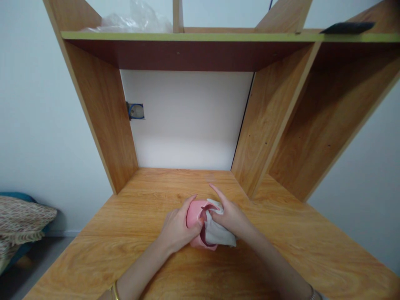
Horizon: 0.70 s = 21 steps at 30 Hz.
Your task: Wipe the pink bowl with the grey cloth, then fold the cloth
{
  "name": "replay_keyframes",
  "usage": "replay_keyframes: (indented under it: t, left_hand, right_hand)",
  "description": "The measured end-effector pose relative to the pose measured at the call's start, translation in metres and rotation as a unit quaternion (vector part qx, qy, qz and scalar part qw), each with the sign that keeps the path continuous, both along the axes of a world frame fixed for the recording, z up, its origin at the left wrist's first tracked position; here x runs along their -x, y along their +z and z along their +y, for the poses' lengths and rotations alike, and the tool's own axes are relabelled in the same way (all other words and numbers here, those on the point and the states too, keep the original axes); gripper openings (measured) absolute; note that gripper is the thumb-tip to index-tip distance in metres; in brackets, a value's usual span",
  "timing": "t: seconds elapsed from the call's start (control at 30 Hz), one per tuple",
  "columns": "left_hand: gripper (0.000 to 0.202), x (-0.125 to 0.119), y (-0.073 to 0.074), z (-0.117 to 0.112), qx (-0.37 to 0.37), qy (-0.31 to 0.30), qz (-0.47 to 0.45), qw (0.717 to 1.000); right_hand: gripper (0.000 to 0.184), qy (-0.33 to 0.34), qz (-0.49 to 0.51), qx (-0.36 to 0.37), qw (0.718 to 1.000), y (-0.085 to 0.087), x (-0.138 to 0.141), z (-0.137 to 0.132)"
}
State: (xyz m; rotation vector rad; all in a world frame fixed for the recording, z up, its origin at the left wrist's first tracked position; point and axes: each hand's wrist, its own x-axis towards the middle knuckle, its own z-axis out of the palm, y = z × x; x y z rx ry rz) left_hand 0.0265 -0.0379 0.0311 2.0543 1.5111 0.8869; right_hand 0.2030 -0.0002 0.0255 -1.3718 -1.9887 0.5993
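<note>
A pink, hollow container (196, 210) is tilted on its side just above or on the wooden desk, its opening facing right. My left hand (179, 227) grips it from the left, with the thumb over the near side of the rim. A whitish cloth (218, 234) hangs partly out of the opening. My right hand (229, 214) pinches the cloth against the container's rim, its index finger stretched out and away. The inside of the container is mostly hidden by the cloth and fingers.
The wooden desk (150, 187) has upright side panels and an overhead shelf (187, 36). Clear plastic wrap (134, 18) and a dark flat object (348, 28) lie on that shelf. An open wall box with blue wires (136, 111) shows at the back. A fabric-covered seat (25, 221) stands left.
</note>
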Motion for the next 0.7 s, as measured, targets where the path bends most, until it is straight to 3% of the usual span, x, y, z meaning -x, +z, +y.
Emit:
replay_keyframes:
  t: [0.17, 0.33, 0.5, 0.6, 0.7]
  left_hand:
    - [0.055, 0.004, -0.004, 0.004, -0.018, 0.002, -0.016, 1.000]
    - [0.074, 0.007, -0.011, 0.012, 0.000, 0.027, -0.120, 0.992]
    - [0.086, 0.001, -0.019, 0.015, -0.010, -0.003, -0.196, 0.981]
    - [0.078, -0.007, -0.021, 0.011, -0.018, -0.019, -0.221, 0.975]
    - [0.063, -0.014, -0.022, 0.010, 0.000, -0.027, -0.288, 0.957]
  right_hand:
    - [0.066, 0.026, 0.053, -0.003, 0.998, -0.009, 0.001, 0.003]
    - [0.067, -0.052, 0.151, 0.001, 0.987, -0.017, 0.005, 0.010]
    - [0.065, -0.116, 0.291, 0.018, 0.950, -0.021, 0.008, 0.014]
    - [0.065, -0.101, 0.349, 0.044, 0.931, -0.021, 0.011, 0.013]
    - [0.064, -0.098, 0.344, 0.059, 0.932, -0.020, 0.014, 0.010]
